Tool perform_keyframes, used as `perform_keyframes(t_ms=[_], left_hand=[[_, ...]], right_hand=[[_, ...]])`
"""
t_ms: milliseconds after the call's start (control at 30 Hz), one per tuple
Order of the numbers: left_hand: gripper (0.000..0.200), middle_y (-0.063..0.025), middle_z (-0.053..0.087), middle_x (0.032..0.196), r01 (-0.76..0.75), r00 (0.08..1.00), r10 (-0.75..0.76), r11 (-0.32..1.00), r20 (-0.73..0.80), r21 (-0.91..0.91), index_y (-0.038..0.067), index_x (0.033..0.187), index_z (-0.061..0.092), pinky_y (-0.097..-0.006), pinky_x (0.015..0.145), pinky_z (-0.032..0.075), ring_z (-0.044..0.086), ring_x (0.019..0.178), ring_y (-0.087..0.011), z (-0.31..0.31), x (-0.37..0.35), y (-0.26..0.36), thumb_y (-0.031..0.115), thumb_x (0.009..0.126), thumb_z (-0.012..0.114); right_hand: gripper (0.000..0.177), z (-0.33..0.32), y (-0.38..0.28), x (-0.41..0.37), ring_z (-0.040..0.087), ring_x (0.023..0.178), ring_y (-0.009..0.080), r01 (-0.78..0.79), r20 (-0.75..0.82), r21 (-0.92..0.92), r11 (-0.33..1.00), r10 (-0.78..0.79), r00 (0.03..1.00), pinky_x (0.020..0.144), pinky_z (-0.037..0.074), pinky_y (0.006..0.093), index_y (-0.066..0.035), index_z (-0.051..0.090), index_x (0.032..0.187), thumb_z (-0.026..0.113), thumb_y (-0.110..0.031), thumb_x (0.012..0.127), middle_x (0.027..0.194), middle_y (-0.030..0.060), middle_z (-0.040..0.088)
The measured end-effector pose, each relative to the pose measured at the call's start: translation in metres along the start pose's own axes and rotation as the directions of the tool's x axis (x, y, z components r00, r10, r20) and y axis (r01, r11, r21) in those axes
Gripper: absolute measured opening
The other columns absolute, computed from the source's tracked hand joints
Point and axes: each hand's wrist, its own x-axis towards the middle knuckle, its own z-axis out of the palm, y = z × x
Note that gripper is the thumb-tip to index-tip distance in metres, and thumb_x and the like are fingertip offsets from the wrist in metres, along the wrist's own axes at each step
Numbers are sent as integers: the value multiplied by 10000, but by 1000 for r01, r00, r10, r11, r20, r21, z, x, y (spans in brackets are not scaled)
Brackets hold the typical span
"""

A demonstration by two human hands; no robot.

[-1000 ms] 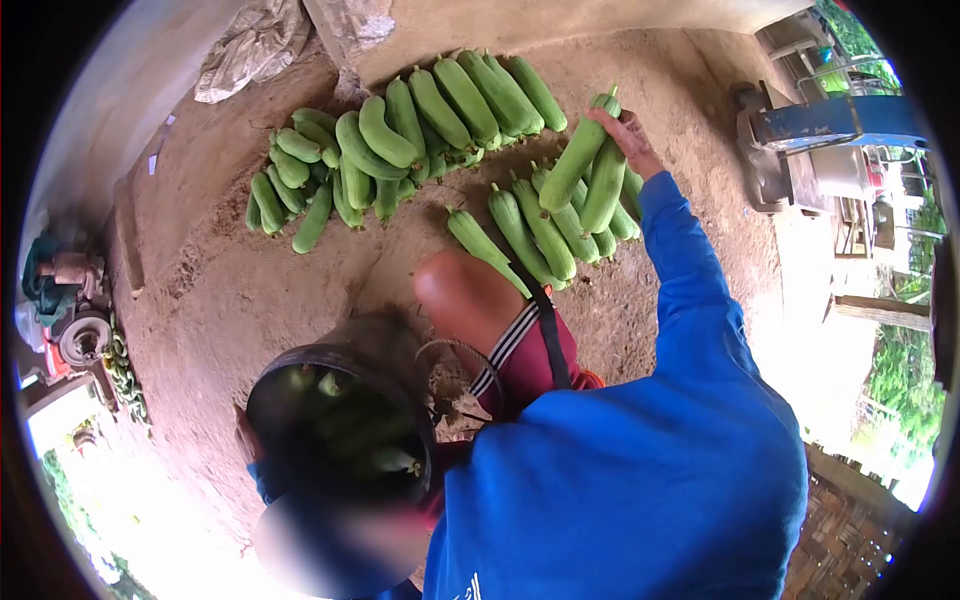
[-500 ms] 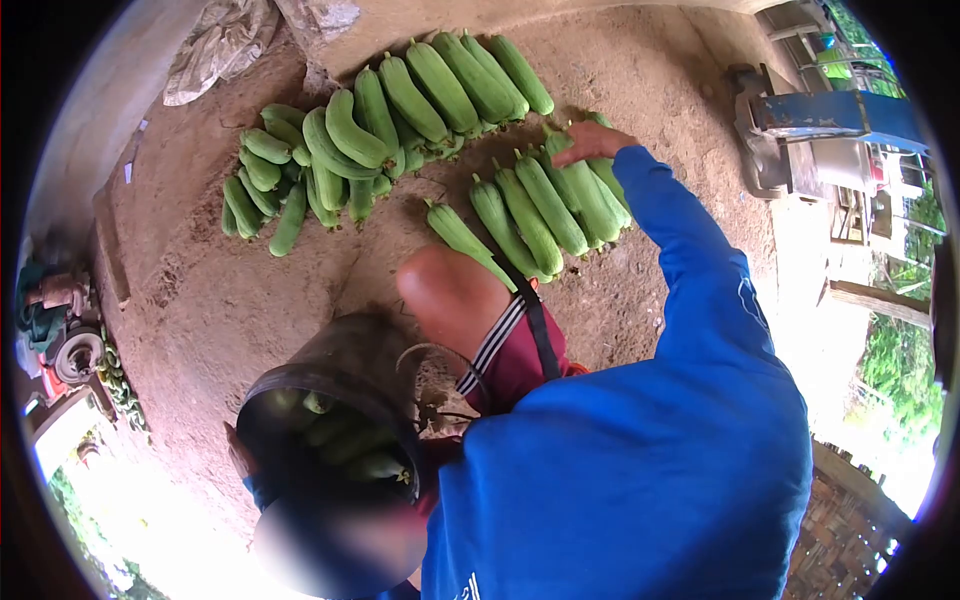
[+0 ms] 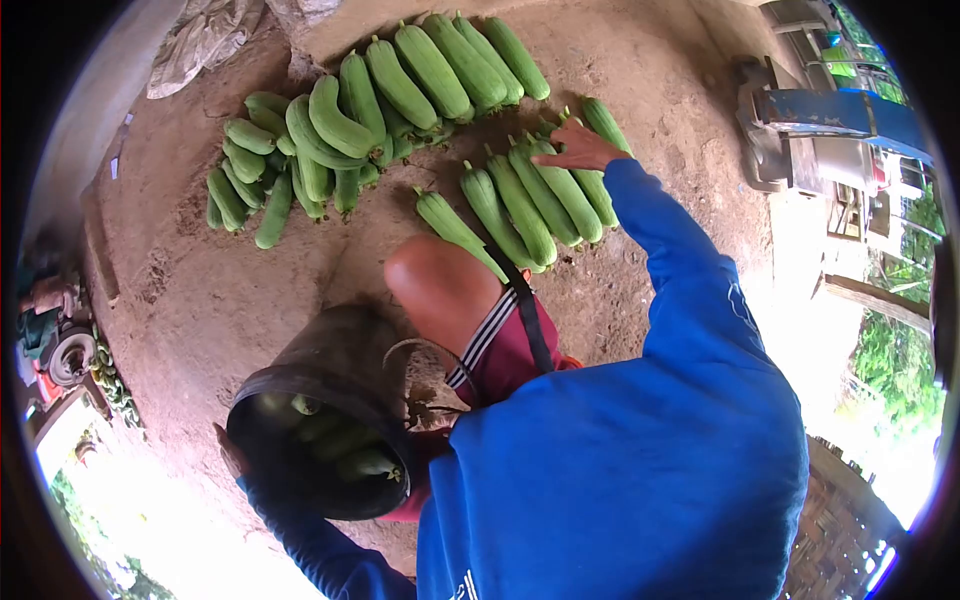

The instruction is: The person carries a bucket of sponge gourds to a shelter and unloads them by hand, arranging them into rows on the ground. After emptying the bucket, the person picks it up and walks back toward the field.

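Observation:
My right hand [image 3: 582, 149] reaches over the upper ends of a row of green sponge gourds [image 3: 527, 215], fingers apart. One gourd [image 3: 605, 125] shows just beyond that hand, angled away from the row. Low on the left, my left hand [image 3: 232, 452] holds the outside of a black bucket [image 3: 345, 350] near its rim. The bucket lies tilted with its mouth toward me, and several gourds [image 3: 345, 440] are inside it. My bare knee [image 3: 440, 285] is between the bucket and the row.
A larger pile of gourds [image 3: 400, 85] lies along the wall, with shorter ones [image 3: 250, 165] at its left end. A crumpled sack [image 3: 205, 45] sits at the upper left. A blue metal piece [image 3: 840, 112] stands at the right. Clutter with a wheel [image 3: 72, 357] is at the far left.
The view has shifted slightly left. The gourd by my right hand now points farther up and away from the row. My left forearm has come into view beside the bucket, whose mouth shows more fully.

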Motion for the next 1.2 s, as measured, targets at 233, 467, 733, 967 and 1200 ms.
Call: perform_keyframes(t_ms=[233,467,733,967,1200], left_hand=[[641,-180,664,940,21,1000,-21,1000,6,3,-12,1043,637,-370,854,433,606,933,-269,-1,1,-1,540,943,328],[644,-181,664,936,37,999,-37,999,7,15,-13,1039,639,-370,853,434,607,929,-270,0,2,3,542,943,326],[647,-182,664,932,59,998,-59,998,6,17,-13,1035,640,-371,852,434,608,924,-270,8,-1,-3,543,942,323],[650,-183,665,928,56,998,-56,998,-1,13,-14,1031,641,-371,851,435,609,920,-271,6,-1,-2,544,942,320],[653,-184,665,925,51,999,-51,999,-12,-9,-14,1027,642,-371,850,435,610,915,-271,9,-3,-4,546,941,318]], right_hand=[[561,35,30,-67,486,1084,315,28,-500,426,904,210,840,936,411,412,-16,558,1095,675,-475,794,1123,172,511],[475,124,57,-130,553,970,352,-138,-470,461,877,373,800,833,450,439,-14,523,1081,689,-361,802,1072,201,555],[503,77,52,-126,530,656,182,-204,-186,569,796,366,912,628,451,347,14,608,909,730,-445,742,699,104,562],[525,32,79,-114,579,747,120,-158,97,968,193,292,951,645,491,249,-53,603,1135,665,-452,799,934,60,611],[420,-22,25,-35,480,773,103,66,-85,994,91,231,969,705,461,271,-168,539,1176,611,-421,850,925,7,491]])
